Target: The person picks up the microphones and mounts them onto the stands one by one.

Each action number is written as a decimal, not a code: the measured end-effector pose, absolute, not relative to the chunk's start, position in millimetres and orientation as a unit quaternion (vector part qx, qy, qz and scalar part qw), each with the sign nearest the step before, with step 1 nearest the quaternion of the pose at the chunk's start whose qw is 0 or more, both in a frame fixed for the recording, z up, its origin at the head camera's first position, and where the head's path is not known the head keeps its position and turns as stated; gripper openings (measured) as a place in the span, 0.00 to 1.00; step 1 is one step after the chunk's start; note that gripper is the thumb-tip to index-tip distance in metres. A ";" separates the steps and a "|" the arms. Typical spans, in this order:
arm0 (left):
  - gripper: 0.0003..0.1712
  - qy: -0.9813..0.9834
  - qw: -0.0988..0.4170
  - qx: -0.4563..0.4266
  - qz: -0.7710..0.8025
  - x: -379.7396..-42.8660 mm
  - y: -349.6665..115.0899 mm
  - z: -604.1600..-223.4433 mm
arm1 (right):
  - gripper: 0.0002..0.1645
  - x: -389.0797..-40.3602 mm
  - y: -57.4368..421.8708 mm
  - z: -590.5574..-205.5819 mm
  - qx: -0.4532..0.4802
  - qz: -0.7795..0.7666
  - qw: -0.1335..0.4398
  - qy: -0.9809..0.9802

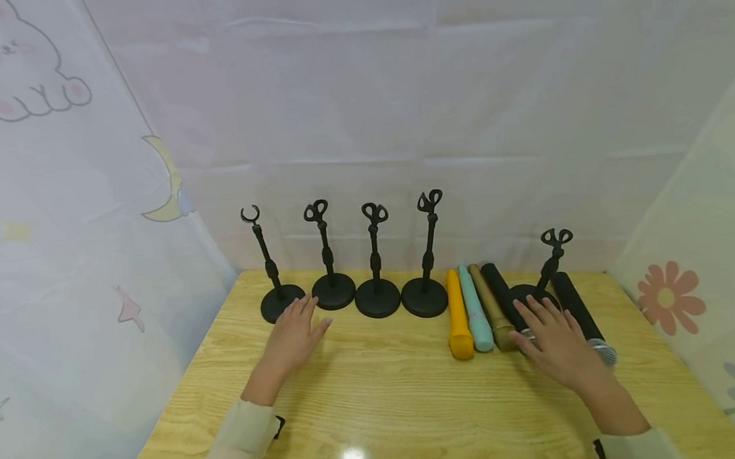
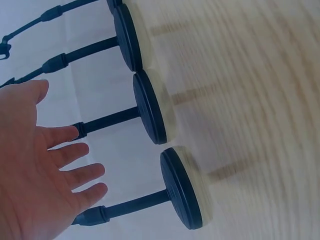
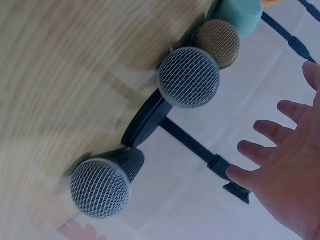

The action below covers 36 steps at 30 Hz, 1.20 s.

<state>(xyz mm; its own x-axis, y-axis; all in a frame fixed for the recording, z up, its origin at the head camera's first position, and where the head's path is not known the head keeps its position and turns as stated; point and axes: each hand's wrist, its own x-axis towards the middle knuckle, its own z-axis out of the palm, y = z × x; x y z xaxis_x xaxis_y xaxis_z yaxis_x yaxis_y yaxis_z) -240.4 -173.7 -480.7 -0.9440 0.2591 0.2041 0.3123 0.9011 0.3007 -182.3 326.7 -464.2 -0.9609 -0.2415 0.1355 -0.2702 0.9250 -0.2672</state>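
My left hand (image 1: 291,337), fingers spread and holding nothing, is over the table in front of the leftmost microphone stand (image 1: 272,270), which has a C-shaped clip. In the left wrist view its fingers overlap the posts of black stands with round bases (image 2: 150,107). My right hand (image 1: 556,344), also spread and holding nothing, hovers by a black microphone (image 1: 578,308) and another stand (image 1: 549,267). That stand's base sits between this microphone and a second black microphone (image 1: 498,286). To its left lie gold (image 1: 489,299), light blue (image 1: 475,307) and orange (image 1: 458,307) microphones side by side.
Three more black stands, including a tall one (image 1: 429,254), stand in a row at the back of the wooden table (image 1: 373,391). A pale cloth backdrop (image 1: 363,108) rises behind, with printed side cloths left and right.
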 end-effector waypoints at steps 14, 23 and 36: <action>0.35 -0.952 0.066 -0.134 -0.267 -263.9 -141.1 -472.5 | 0.36 -193.9 302.0 -464.5 0.199 0.109 0.075 -0.971; 0.33 -0.938 0.045 -0.162 -0.302 -274.2 -105.1 -469.5 | 0.35 -206.2 288.9 -465.6 0.243 0.096 0.091 -0.961; 0.32 -0.914 0.026 -0.205 -0.349 -289.5 -58.9 -465.1 | 0.29 -233.9 279.7 -470.0 0.300 0.060 0.073 -0.949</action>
